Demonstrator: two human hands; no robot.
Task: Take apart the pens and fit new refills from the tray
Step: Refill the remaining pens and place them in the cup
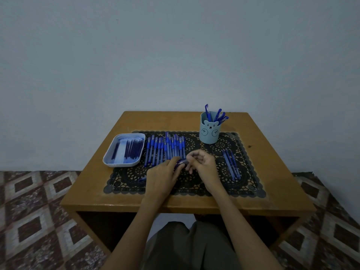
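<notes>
At nine o'clock on the wooden table (93, 184) we see a glossy, round-cornered tray (109, 152) of thin dark refills (134, 149), then a row of slim blue pens (165, 149) on the black lace mat (124, 184). At the mat's centre our left hand (161, 178) and right hand (202, 164) pinch one blue pen (181, 163) between them, fingers clamped on its ends. A smooth bear-faced cup (208, 133) stands at one o'clock, and loose blue sticks (231, 164) lie at three.

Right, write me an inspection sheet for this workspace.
Surface: wooden table with black lace mat.
Job's things: tray of refills at left; row of pens beside it; held pen at centre; cup holding more pens.
Clutter: thin blue sticks at right; small blue piece near left hand.
Grippers: left hand and right hand both grip the held pen.
Cables: nothing seen.
Surroundings: plain wall, patterned floor.
</notes>
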